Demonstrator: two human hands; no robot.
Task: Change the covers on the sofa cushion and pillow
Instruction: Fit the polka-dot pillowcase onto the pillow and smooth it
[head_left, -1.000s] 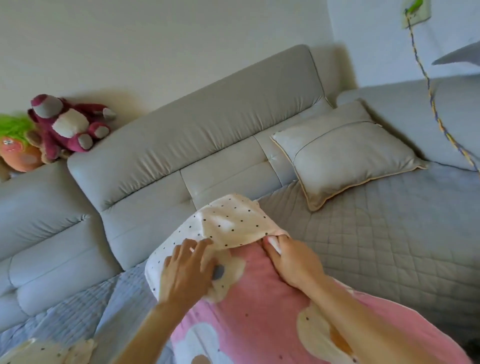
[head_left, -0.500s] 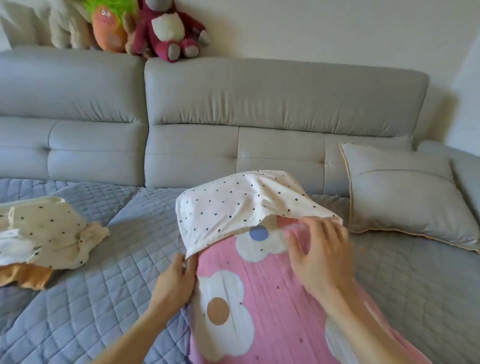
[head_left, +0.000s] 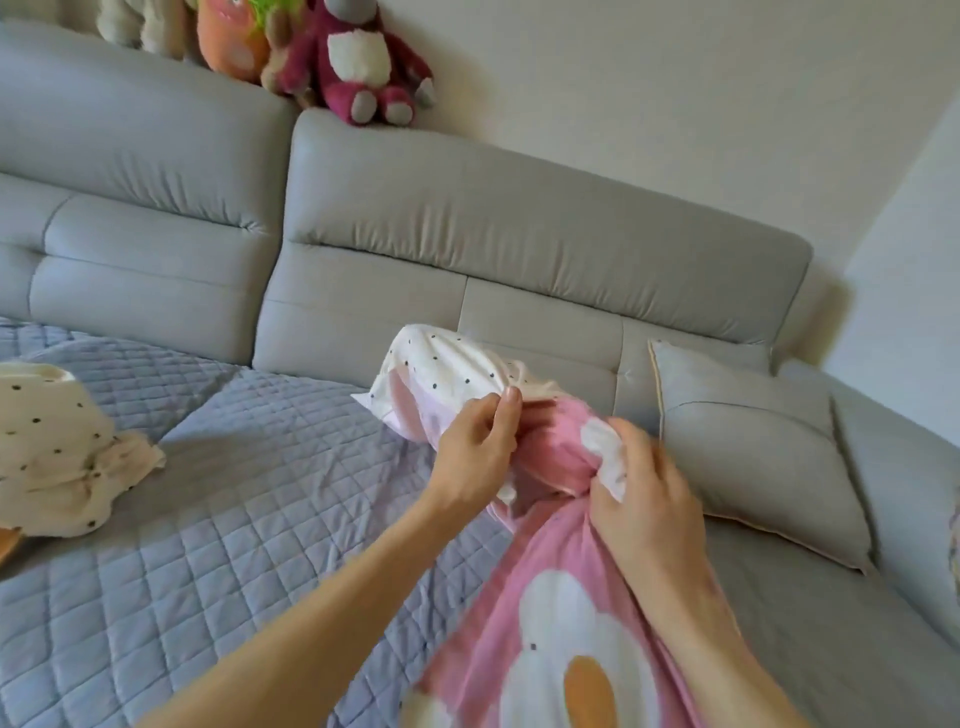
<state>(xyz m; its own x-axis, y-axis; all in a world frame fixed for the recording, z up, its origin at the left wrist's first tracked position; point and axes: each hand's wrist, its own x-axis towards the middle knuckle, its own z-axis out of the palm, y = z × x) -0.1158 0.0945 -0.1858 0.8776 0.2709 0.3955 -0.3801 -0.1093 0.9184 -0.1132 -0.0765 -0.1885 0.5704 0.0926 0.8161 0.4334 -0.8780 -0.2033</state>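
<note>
Partway, the dotted cover sheathes the pink pillow — left hand pinches cover, right hand clutches pillow.

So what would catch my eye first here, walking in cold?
Most likely the pink flowered fabric in the lower middle, bunched where the right hand grips it, while the left hand pinches the white dotted cover over its far end. After that, the plush toys perched on top of the grey sofa back at the upper left.
</note>
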